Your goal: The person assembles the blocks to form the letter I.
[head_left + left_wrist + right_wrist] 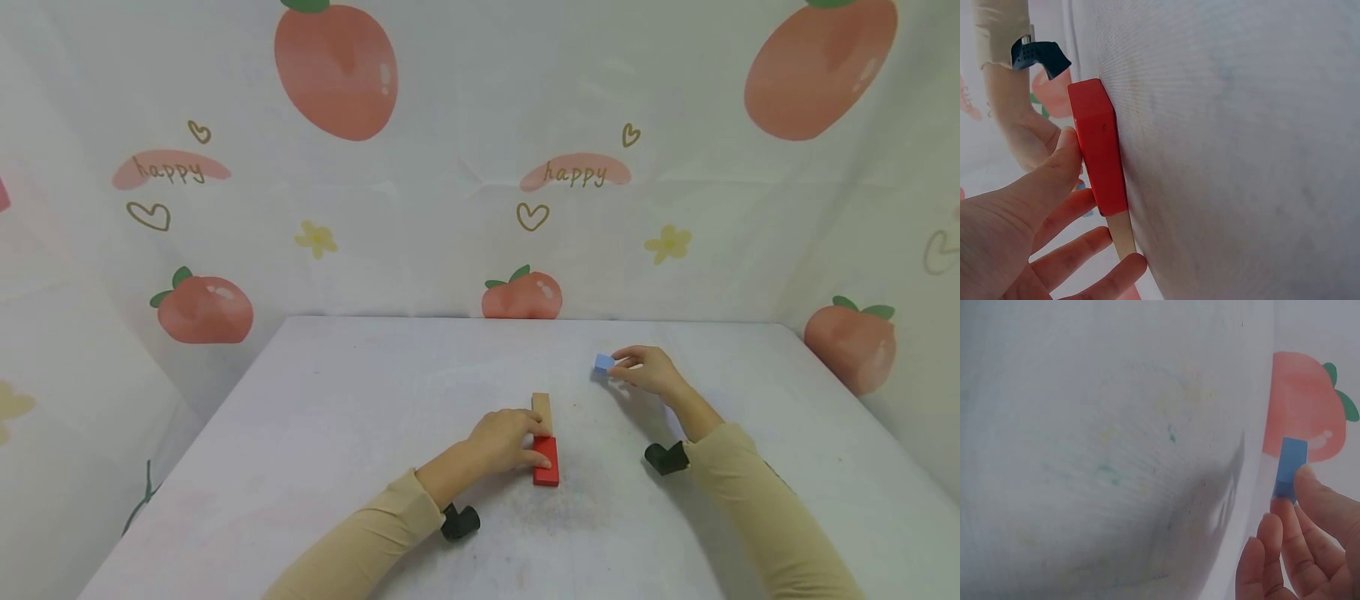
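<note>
A red block point(546, 462) lies on the white table, end to end with a natural wood block point(542, 410) behind it. My left hand point(501, 442) is at their left side, thumb on the red block point(1099, 147) and fingers reaching along to the wood block point(1122, 234). In the head view, my right hand point(647, 369) is farther back and to the right, pinching a small blue block point(603, 363) between thumb and fingertips. The right wrist view shows the blue block point(1290, 467) held at the fingertips of my right hand point(1310, 544).
The white table point(360, 392) reaches back to a hanging cloth point(420, 250) printed with fruit, hearts and flowers. A black wrist mount sits below each wrist, one at the left point(460, 523) and one at the right point(666, 458).
</note>
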Action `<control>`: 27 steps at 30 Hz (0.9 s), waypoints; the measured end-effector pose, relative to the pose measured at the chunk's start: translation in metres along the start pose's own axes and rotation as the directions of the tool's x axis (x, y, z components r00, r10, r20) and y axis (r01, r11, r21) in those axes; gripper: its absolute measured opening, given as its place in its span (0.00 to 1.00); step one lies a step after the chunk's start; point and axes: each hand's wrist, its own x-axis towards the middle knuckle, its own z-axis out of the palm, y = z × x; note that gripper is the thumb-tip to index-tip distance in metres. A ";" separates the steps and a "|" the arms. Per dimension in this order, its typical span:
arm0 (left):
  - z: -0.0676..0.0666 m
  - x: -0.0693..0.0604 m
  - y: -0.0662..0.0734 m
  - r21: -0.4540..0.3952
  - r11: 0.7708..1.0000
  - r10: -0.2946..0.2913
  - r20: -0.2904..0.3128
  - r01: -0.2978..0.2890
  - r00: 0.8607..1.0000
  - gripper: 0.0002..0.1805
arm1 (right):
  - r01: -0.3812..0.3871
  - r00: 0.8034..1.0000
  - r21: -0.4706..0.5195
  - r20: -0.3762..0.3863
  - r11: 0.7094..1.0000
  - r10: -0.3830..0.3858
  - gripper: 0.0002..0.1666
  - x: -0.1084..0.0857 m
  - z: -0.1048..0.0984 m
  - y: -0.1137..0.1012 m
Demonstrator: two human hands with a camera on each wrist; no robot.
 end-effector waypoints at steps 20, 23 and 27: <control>0.000 0.001 0.000 0.013 1.000 0.006 -0.005 -0.006 1.000 0.24 | 0.020 1.000 0.024 0.009 1.000 -0.021 0.25 0.000 0.008 -0.008; 0.000 0.000 0.000 0.015 1.000 0.007 -0.008 -0.007 1.000 0.24 | 0.015 1.000 0.029 0.013 0.999 -0.016 0.25 -0.001 0.009 -0.010; 0.000 0.000 0.000 0.019 1.000 0.006 -0.007 -0.006 1.000 0.24 | 0.009 1.000 0.020 0.016 1.000 -0.009 0.24 -0.001 0.012 -0.011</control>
